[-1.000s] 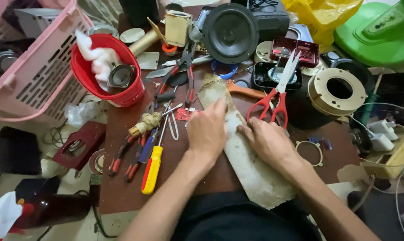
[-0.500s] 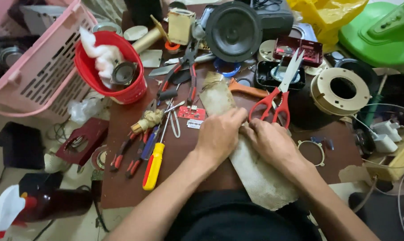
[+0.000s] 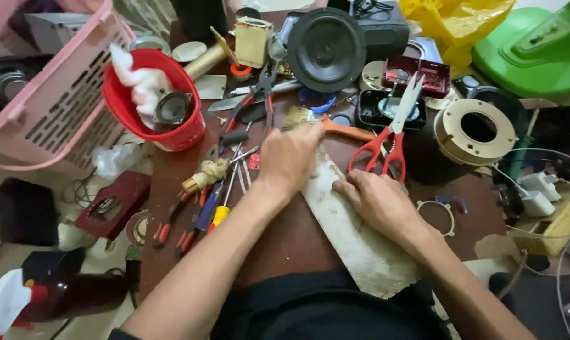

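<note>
Seen from the camera on my head: my left hand [image 3: 289,157] lies palm-down, fingers loosely together and curled over the far end of a worn, off-white strip of stiff sheet [image 3: 354,220], pressing it to the table. My right hand [image 3: 376,201] rests flat on the middle of the same strip, fingers stretched out toward the left hand and just short of it. Neither hand pinches anything; both simply bear down on the strip, which runs slantwise from beside the scissors toward my lap, its near end jutting over the table edge.

The work surface is a dark brown wooden table [image 3: 297,239], crowded on every side. The floor to the left is littered with a dark red box [image 3: 112,203] and crumpled plastic.

Red-handled scissors [image 3: 389,141] lie just right of the strip, blades pointing away from me. Left of my left forearm sits a scatter of tools: a yellow-handled screwdriver [image 3: 221,214], blue- and red-handled drivers, and red-handled pliers [image 3: 257,104] farther back. A red bowl [image 3: 172,126] holds a white rag and a small speaker. A pink plastic basket [image 3: 52,107] stands at far left. A black loudspeaker cone [image 3: 327,49] sits at the back, a tan round ring-shaped part [image 3: 477,131] to the right, a green plastic housing [image 3: 536,50] and a yellow bag [image 3: 452,22] beyond.
</note>
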